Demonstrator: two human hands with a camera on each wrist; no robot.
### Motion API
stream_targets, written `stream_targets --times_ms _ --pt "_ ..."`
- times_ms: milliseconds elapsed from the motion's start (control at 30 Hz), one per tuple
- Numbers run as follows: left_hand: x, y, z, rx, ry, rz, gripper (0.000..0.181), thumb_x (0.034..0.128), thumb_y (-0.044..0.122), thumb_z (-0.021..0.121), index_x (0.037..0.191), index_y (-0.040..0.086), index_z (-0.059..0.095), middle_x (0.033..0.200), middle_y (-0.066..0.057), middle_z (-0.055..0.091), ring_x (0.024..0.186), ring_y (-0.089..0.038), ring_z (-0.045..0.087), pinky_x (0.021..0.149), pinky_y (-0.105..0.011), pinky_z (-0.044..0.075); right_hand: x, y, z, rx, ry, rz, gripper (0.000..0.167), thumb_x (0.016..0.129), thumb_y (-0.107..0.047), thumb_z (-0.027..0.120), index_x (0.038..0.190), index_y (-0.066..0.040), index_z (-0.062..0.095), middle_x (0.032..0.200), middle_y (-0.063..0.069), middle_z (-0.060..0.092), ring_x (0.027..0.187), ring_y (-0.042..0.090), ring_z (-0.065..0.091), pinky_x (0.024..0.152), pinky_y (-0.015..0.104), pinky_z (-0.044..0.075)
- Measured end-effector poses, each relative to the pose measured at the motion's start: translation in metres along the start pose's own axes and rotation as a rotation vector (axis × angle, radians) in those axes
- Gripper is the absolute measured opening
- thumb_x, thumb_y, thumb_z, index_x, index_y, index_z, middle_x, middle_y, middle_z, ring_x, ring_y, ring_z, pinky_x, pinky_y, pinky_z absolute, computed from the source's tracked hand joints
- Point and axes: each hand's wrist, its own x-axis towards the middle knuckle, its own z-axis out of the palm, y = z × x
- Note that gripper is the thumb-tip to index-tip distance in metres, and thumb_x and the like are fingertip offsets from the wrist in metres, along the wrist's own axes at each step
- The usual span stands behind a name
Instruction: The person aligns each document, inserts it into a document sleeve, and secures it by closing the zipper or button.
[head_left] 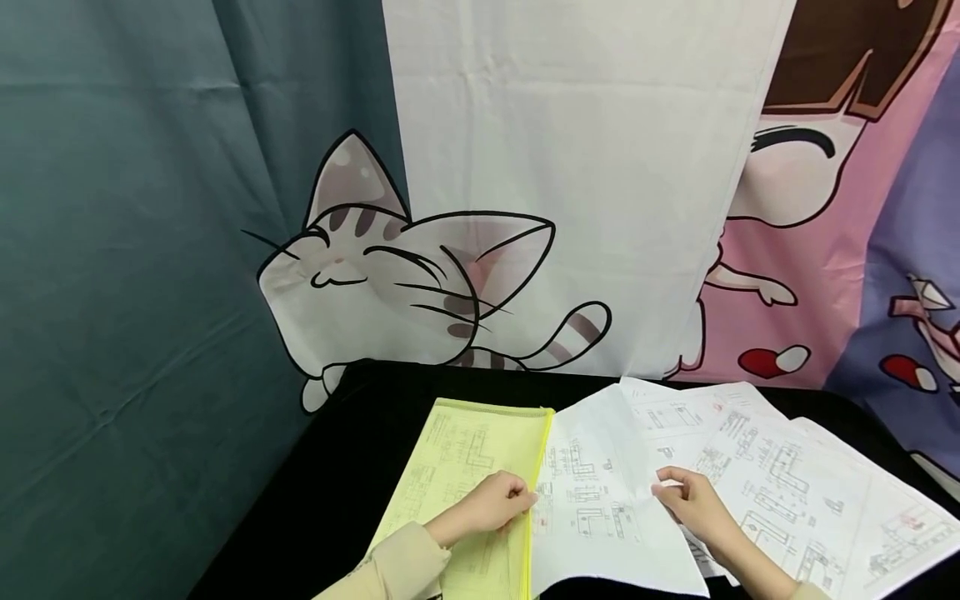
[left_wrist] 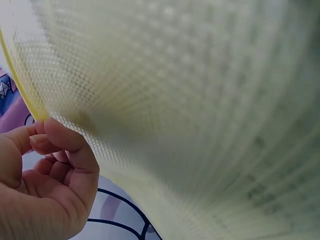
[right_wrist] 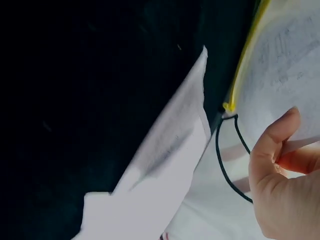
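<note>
While the left hand (head_left: 497,502) pinches the yellow zip folder (head_left: 442,467) by its right edge, the right hand (head_left: 692,506) pinches the drawing sheet (head_left: 600,492), which lies leftward, lengthwise away from the body; whether its left margin sits inside is hidden, and overlapping loose drawings (head_left: 813,479) beyond run out of frame

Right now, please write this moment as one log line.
left hand: pinches yellow folder edge; right hand: pinches paper sheet; other papers: spread at right

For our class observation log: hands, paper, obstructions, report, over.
Left hand pinching yellow mesh folder by its edge. Right hand pinching technical-drawing sheet. Loose drawings at right; no obstruction seen.
</note>
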Motion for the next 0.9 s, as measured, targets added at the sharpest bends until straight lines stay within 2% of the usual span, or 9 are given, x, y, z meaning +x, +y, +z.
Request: stream_targets --times_ms 133,267,433,533,700,833,900 --pt "0.000 -0.003 -0.001 0.006 0.013 -0.018 0.034 0.0959 0.018 0.053 0.068 0.000 0.056 0.042 0.007 0.036 0.034 -0.004 0.034 0.035 -0.012 0.028 0.002 0.001 -0.007 -0.049 0.045 -0.008 0.023 0.091 0.000 0.051 0.109 0.015 0.054 0.063 0.004 0.062 0.048 0.006 0.051 0.045 0.021 0.046" --pt "-0.001 -0.003 -0.002 0.008 0.019 -0.024 0.034 0.0962 0.019 0.053 0.070 -0.003 0.057 0.043 0.008 0.036 0.035 -0.004 0.034 0.036 -0.012 0.028 0.001 0.003 -0.012 -0.045 0.075 0.014 0.024 0.092 0.000 0.050 0.110 0.016 0.052 0.069 0.010 0.067 0.050 0.009 0.057 0.045 0.023 0.049" --pt "-0.001 0.000 -0.002 0.016 0.011 -0.019 0.033 0.0960 0.018 0.053 0.070 -0.003 0.057 0.042 0.008 0.036 0.034 -0.003 0.033 0.035 -0.012 0.027 0.000 0.005 -0.009 -0.013 0.089 0.041 0.027 0.092 0.000 0.049 0.112 0.019 0.049 0.070 0.010 0.067 0.052 0.011 0.061 0.047 0.024 0.051" --pt "0.000 0.002 -0.001 0.029 0.017 -0.016 0.033 0.0962 0.017 0.052 0.070 -0.003 0.056 0.042 0.008 0.035 0.033 -0.002 0.032 0.035 -0.012 0.025 0.000 0.005 -0.005 0.001 0.086 0.054 0.028 0.091 0.000 0.049 0.113 0.018 0.050 0.067 0.007 0.067 0.051 0.009 0.057 0.047 0.022 0.050" --pt "0.003 0.008 0.000 0.019 0.031 -0.005 0.033 0.0962 0.015 0.052 0.066 -0.001 0.053 0.042 0.008 0.034 0.033 -0.003 0.031 0.034 -0.012 0.024 0.001 0.004 0.002 0.033 0.066 0.043 0.027 0.092 0.001 0.048 0.112 0.018 0.049 0.065 0.007 0.066 0.051 0.007 0.055 0.049 0.021 0.051" --pt "0.006 0.009 0.002 0.028 0.053 0.001 0.034 0.0961 0.013 0.052 0.065 0.000 0.050 0.044 0.008 0.034 0.035 -0.003 0.032 0.035 -0.012 0.024 0.004 0.003 0.011 0.062 -0.019 -0.009 0.028 0.093 -0.001 0.048 0.112 0.020 0.048 0.072 0.015 0.069 0.057 0.013 0.064 0.054 0.025 0.055" --pt "0.006 0.009 0.004 0.037 0.062 0.007 0.034 0.0957 0.013 0.053 0.064 0.001 0.050 0.044 0.008 0.034 0.035 -0.003 0.031 0.036 -0.012 0.023 0.005 0.002 0.016 0.065 -0.039 0.010 0.032 0.094 -0.005 0.050 0.114 0.020 0.047 0.075 0.016 0.070 0.060 0.015 0.066 0.056 0.026 0.056"
